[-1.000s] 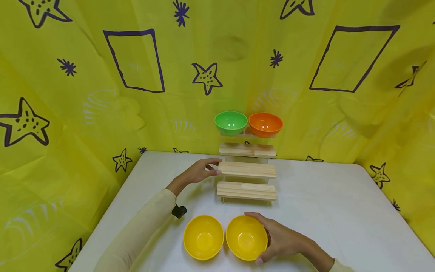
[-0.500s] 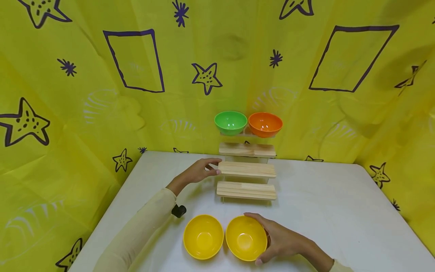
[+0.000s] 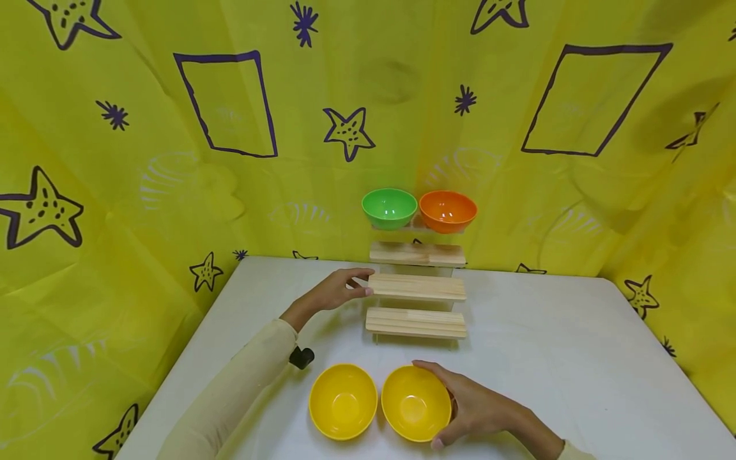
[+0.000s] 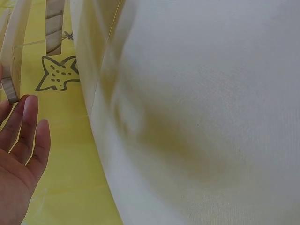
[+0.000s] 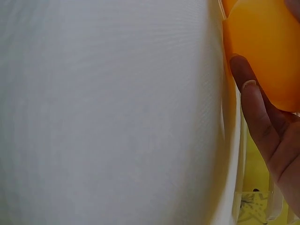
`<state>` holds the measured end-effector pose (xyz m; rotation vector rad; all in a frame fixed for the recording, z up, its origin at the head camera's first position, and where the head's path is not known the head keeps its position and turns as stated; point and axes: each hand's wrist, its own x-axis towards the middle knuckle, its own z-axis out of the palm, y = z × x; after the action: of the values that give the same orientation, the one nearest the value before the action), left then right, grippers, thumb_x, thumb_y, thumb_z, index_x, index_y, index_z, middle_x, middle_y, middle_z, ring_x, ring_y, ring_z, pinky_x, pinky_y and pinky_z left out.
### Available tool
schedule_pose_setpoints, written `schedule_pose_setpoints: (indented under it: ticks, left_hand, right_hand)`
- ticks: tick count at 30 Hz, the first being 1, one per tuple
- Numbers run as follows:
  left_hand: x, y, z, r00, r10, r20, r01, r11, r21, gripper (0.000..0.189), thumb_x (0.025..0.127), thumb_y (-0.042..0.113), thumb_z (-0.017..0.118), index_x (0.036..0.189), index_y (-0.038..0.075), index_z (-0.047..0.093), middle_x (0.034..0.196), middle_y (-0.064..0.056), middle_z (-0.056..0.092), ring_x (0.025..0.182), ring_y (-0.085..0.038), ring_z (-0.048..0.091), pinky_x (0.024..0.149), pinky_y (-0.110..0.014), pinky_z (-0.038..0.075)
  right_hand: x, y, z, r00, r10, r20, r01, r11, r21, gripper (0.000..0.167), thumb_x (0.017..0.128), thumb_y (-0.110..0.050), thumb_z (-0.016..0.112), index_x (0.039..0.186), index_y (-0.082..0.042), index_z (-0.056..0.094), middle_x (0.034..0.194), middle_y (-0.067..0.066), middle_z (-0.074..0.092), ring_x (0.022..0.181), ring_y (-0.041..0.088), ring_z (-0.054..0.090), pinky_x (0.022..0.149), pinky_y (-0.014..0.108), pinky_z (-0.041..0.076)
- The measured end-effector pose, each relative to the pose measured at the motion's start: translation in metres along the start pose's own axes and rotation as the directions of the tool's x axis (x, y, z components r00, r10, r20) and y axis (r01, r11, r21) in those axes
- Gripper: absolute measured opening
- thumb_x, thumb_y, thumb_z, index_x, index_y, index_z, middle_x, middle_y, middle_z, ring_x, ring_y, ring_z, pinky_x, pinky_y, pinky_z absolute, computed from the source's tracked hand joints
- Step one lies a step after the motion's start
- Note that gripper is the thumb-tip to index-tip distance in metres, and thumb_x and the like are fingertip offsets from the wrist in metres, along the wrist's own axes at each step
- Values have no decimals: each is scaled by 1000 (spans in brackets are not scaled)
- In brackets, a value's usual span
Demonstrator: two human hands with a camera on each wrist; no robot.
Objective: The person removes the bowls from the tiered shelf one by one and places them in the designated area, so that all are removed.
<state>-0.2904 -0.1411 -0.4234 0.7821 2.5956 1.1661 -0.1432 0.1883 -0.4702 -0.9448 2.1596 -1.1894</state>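
Observation:
My left hand (image 3: 336, 289) holds the left end of a wooden plank (image 3: 416, 287) on a stepped display shelf, with thumb and fingers at its edge. In the left wrist view the fingertips (image 4: 31, 101) touch the end of that plank (image 4: 10, 89). Down at the front, my right hand (image 3: 478, 405) grips the right side of a yellow bowl (image 3: 415, 409), thumb at the near side and fingers round the far side. From the right wrist the fingers lie along the wall of the bowl (image 5: 269, 51). A second yellow bowl (image 3: 343, 409) sits just left of it.
On the shelf's top step stand a green bowl (image 3: 389, 211) and an orange bowl (image 3: 448, 213). Two more planks, an upper one (image 3: 416, 254) and the lowest (image 3: 416, 323), hold nothing. A yellow patterned curtain (image 3: 322, 76) surrounds the white table (image 3: 563, 364).

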Motion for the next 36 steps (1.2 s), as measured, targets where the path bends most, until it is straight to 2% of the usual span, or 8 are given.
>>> schedule_pose_setpoints:
  ticks: [7,12,14,16,20,24,32,36]
  left_hand:
    - [-1,1,-1,1000,4,0,-4,1000,3,54,101,27,63,149,10,49,145,-18,54,120,-33,62,96,-43,54]
    - [-1,1,-1,1000,7,-4,-7,1000,5,53,101,27,63,149,10,49,144,-18,55,120,-32,62,96,-43,54]
    - [-1,1,-1,1000,6,-7,-6,1000,3,53,101,27,63,149,9,49,144,-18,55,120,-32,62,96,-43,54]
    - [-1,1,-2,1000,8,-9,-8,1000,3,53,101,27,63,149,8,49,143,-19,55,120,-33,62,95,-43,54]
    - [0,2,-2,1000,8,-8,-8,1000,3,53,101,26,63,149,8,49,143,-19,55,120,-33,62,96,-43,54]
    - [0,2,-1,1000,6,-6,-6,1000,2,54,101,26,63,149,7,48,143,-19,55,120,-33,62,96,-43,54]
    - [0,1,0,1000,11,-4,-11,1000,-1,55,101,25,63,149,5,48,144,-20,54,120,-33,62,96,-44,54]
    - [1,0,0,1000,10,-6,-10,1000,4,54,101,26,64,149,6,48,144,-19,54,119,-33,62,96,-43,53]
  right_hand:
    - [-3,-1,-1,1000,11,-13,-11,1000,-17,113,73,-34,91,161,-18,22,157,0,38,137,13,44,111,24,36]
    - [-5,-2,-5,1000,6,4,-7,993,114,107,77,-25,89,160,-15,21,152,18,39,98,12,66,81,27,57]
    - [-6,-3,-9,1000,-9,-5,9,989,146,102,79,-20,87,158,-13,24,152,23,38,83,12,67,68,30,59]
    - [-7,-3,-13,999,-33,-28,36,990,134,94,81,-16,84,157,-14,28,156,24,32,81,12,67,62,30,59]
    - [-10,-3,-23,994,-77,-73,83,993,82,85,85,-14,80,156,-17,31,123,22,62,70,11,67,56,33,58]
    - [-15,-6,-36,988,-100,-114,107,993,52,81,88,-12,78,155,-12,31,86,8,69,64,17,68,57,33,58]
    - [-20,-11,-68,971,-124,-206,130,991,17,75,90,-5,73,153,-6,32,87,5,71,63,27,68,60,32,57]
    - [-20,-12,-87,947,-178,-266,177,984,-26,72,90,0,72,152,-3,35,120,-2,66,69,23,69,59,32,57]
